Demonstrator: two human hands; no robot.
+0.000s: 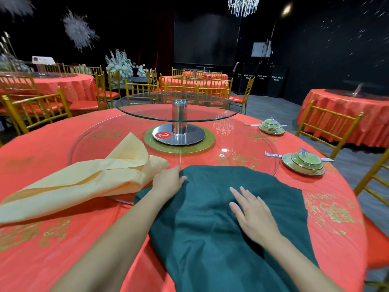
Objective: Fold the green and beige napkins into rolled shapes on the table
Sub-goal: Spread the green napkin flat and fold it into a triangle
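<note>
- Our green napkin [221,224] is spread on the counter [42,256] right in front of us, not rolled yet. Its far part laps onto the glass turntable [248,142].
- The left hand [168,183] curls onto its far-left edge and seems to be gripping it. The right hand [250,211] lies flat with fingers spread, pressing the middle and holding nothing.
- Our worry is the cloth sliding on that glass, which would make the roll go crooked.
- The beige napkin [84,184] sits right up against the left hand, so it could get dragged along.

I read a white 2 on a red round sticker [163,135] on the turntable's metal base [190,136]; the gold characters [334,213] on the desk's cloth were too blurred to read.
</note>
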